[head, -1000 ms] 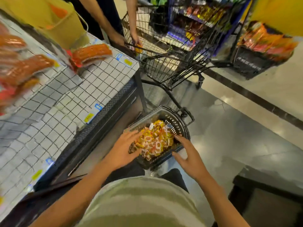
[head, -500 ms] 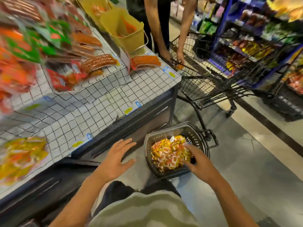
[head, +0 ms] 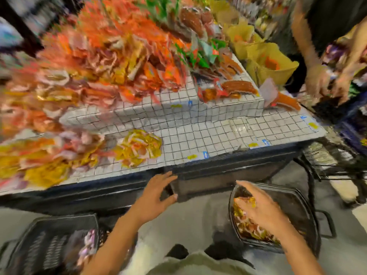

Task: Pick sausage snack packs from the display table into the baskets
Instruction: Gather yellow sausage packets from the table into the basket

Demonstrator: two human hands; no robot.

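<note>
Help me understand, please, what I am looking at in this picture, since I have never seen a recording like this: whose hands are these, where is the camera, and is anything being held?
There is no machine here. A person wears one wide-angle camera on the head, looking forward and down, so both forearms rise from the bottom edge. The picture is blurred by head movement.

The left hand hovers open near the front edge of the display table, holding nothing. The right hand is spread open over the dark basket on the floor, which holds yellow and red snack packs; nothing sits in its grip. A second basket stands at lower left.

On the table's checked covering lie heaps of orange and red packs and a yellow pile near the front. A second person's hands work at upper right.
</note>
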